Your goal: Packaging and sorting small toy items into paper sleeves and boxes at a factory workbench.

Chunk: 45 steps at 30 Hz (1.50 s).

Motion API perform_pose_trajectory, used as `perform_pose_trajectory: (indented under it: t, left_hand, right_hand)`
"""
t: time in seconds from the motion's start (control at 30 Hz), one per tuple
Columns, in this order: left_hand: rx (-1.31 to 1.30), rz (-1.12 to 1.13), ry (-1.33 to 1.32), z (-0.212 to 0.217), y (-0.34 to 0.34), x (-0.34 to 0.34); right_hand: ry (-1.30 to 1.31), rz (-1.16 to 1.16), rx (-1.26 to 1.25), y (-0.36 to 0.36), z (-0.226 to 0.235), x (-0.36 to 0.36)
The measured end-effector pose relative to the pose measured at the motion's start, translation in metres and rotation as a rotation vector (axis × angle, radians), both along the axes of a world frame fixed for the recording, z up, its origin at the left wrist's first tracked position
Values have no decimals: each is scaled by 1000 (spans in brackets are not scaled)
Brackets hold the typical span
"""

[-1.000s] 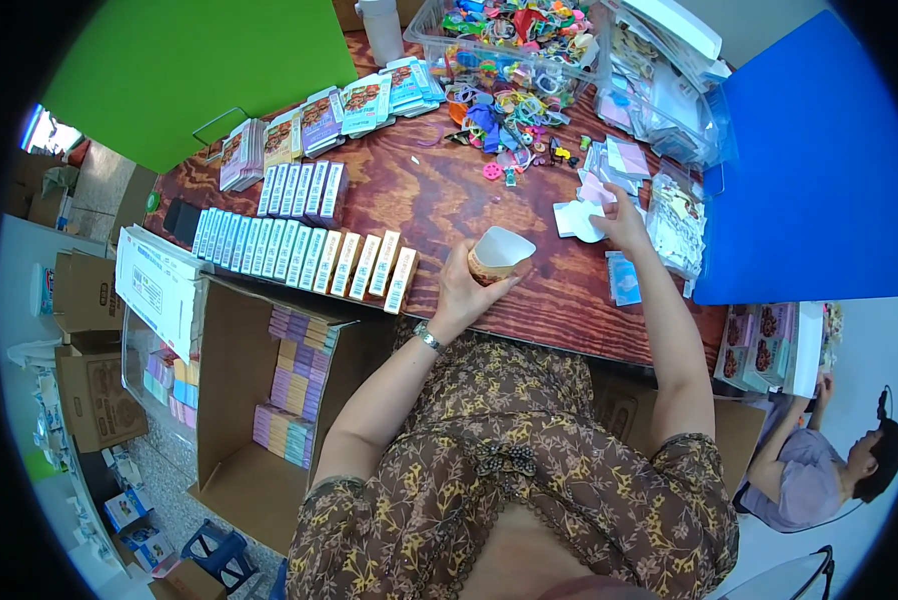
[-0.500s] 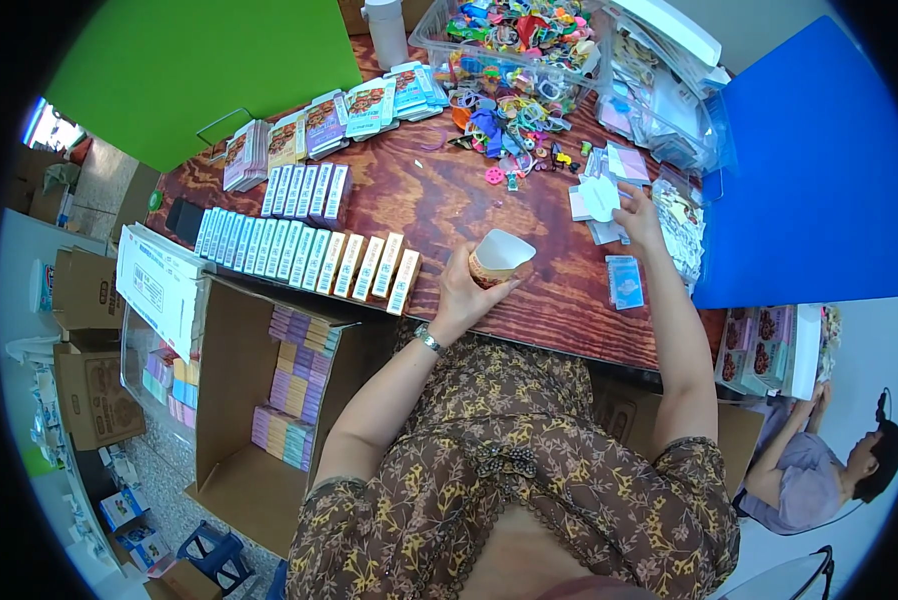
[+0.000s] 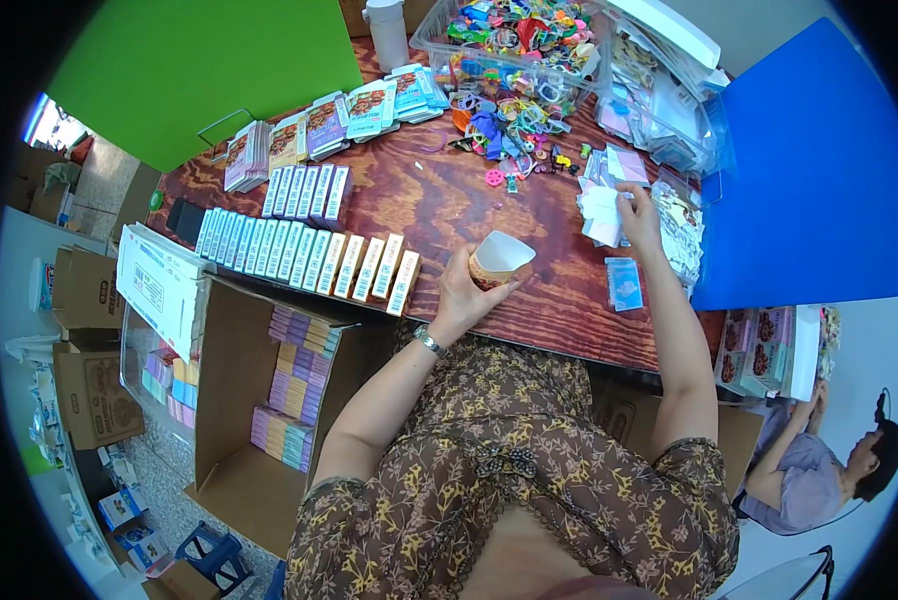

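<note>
My left hand is wrapped round a small cardboard carton near the table's front edge. The carton's white inside shows through its open top. Over a loose pile of white and pale cards at the right, my right hand pinches a white card at the pile's edge; its fingertips are partly hidden. A light blue card packet lies just below the pile. Rows of slim filled cartons stand to the left of my left hand.
Flattened printed cartons line the table's back left. Colourful small toys lie heaped before a clear bin. Bags of white packets sit by a blue panel. A large cardboard box stands below left. Another person is at the right.
My right hand has shifted slightly over the card pile, and the white card by its fingers has moved down a little. My left hand keeps the carton in place.
</note>
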<state>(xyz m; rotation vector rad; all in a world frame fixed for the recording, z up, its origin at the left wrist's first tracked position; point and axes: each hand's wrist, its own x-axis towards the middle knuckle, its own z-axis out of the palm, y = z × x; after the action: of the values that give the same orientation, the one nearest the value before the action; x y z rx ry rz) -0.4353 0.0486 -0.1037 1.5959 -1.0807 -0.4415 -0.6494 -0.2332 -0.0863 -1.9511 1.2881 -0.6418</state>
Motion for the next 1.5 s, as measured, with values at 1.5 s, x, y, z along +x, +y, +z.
perform_pose_trajectory:
  t: [1.5]
  left_hand:
    - [-48, 60, -202, -16, -1, 8]
  right_hand:
    - [195, 226, -350, -8, 17, 189]
